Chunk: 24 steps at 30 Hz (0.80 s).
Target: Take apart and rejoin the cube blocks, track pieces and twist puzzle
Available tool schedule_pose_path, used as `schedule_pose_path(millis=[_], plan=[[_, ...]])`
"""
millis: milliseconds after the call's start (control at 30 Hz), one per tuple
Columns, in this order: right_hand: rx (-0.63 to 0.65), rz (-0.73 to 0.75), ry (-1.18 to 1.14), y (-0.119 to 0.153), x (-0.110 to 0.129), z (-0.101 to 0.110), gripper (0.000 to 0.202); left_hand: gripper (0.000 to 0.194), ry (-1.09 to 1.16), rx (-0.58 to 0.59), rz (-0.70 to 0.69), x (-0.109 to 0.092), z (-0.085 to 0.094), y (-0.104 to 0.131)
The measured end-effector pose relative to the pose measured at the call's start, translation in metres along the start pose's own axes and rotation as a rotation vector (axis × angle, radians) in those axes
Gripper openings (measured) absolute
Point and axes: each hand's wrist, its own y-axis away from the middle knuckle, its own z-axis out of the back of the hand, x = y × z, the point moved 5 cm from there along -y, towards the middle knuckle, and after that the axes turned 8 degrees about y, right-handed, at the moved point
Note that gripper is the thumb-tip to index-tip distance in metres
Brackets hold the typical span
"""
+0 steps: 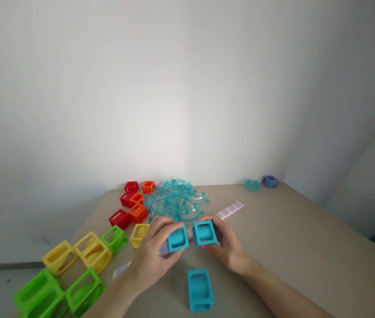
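Two light-blue hollow blocks are held up close to each other, a small gap between them. My left hand is closed round the left blue block, thumb and fingers on its sides. Gripped from its right side, the other blue block sits in my right hand. Below them, a third blue block rests on the table. A pale purple strip with squares lies behind my hands and is partly hidden by them.
Green and yellow blocks lie at the left. Red and orange blocks stand further back, beside a pile of clear teal pieces. A small teal piece and a dark-blue block are at the back right.
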Motion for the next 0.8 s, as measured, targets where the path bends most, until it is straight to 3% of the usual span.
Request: schedule_pose_path(millis=[467, 600, 800], plan=[[0.036, -0.005, -0.028, 0.000, 0.001, -0.005, 0.043, 0.042, 0.104, 0.001, -0.008, 0.000, -0.004, 0.003], [0.017, -0.062, -0.161, -0.003, -0.002, -0.007, 0.045, 0.038, 0.261, -0.016, 0.158, 0.007, -0.007, 0.003], [0.015, -0.213, -0.269, -0.005, -0.012, -0.009, 0.048, 0.044, 0.663, -0.032, 0.569, 0.019, -0.015, 0.004]])
